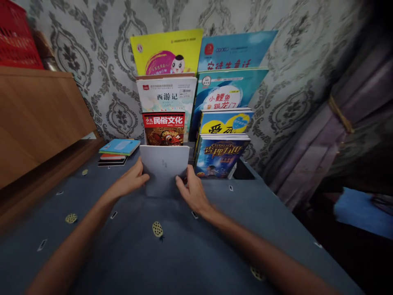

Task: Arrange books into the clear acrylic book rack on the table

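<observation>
In front of standing colourful children's books (222,155), on a blue-grey printed cloth (123,237), the left hand (130,181) and right hand (192,190), partly closed, hold a pale grey flat book (164,168) upright by its edges.

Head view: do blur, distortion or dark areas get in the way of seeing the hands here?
Head view: wide-angle distortion makes the upright books lean outward and curves the wallpaper, but the left hand, right hand and pale grey book look sharp, without strong glare; only the curtain at the right edge sinks into heavy shadow, well away from the hands.
</observation>
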`<move>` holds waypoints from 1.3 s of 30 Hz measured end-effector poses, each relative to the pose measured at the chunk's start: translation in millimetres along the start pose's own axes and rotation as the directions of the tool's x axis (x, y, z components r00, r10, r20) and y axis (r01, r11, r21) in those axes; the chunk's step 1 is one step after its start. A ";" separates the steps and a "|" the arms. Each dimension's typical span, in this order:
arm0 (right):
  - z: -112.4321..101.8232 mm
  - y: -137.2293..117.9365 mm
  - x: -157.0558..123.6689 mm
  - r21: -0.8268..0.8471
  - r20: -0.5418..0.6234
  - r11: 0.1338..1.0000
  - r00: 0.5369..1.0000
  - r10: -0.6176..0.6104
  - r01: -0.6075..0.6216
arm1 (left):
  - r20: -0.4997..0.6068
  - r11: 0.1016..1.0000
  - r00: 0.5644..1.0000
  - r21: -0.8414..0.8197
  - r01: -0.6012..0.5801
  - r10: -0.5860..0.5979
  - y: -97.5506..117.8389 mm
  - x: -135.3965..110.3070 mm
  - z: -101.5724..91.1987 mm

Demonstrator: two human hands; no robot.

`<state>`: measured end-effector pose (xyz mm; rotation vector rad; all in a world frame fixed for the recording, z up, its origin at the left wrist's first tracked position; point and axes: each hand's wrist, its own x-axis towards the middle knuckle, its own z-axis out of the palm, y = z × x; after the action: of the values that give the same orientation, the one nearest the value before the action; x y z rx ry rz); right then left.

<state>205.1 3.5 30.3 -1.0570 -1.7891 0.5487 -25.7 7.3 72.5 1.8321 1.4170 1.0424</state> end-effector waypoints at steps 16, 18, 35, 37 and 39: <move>-9.9 -17.1 -27.1 0.568 0.530 0.691 0.841 0.109 -0.447 | -0.085 0.981 0.992 0.165 0.105 -0.092 6.4 3.4 13.2; -10.5 -11.9 -35.8 0.585 0.541 0.631 0.825 0.164 -0.509 | -0.018 0.929 0.998 0.363 0.067 -0.065 -0.5 7.0 17.9; -33.5 54.2 -51.0 0.177 0.157 0.947 0.958 0.240 -0.267 | 0.429 0.744 0.896 0.561 -0.365 0.116 20.5 -51.6 95.8; -34.8 53.6 -51.5 0.222 0.157 0.933 0.955 0.252 -0.283 | 0.408 0.769 0.905 0.539 -0.343 0.118 21.4 -56.5 103.3; -36.4 50.2 -52.5 0.217 0.168 0.934 0.954 0.250 -0.283 | 0.400 0.772 0.910 0.541 -0.333 0.113 21.1 -58.1 107.5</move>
<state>267.7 -17.7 -17.0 -1.1215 -1.6538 1.0007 69.7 -53.3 21.4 2.5478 1.4207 0.3244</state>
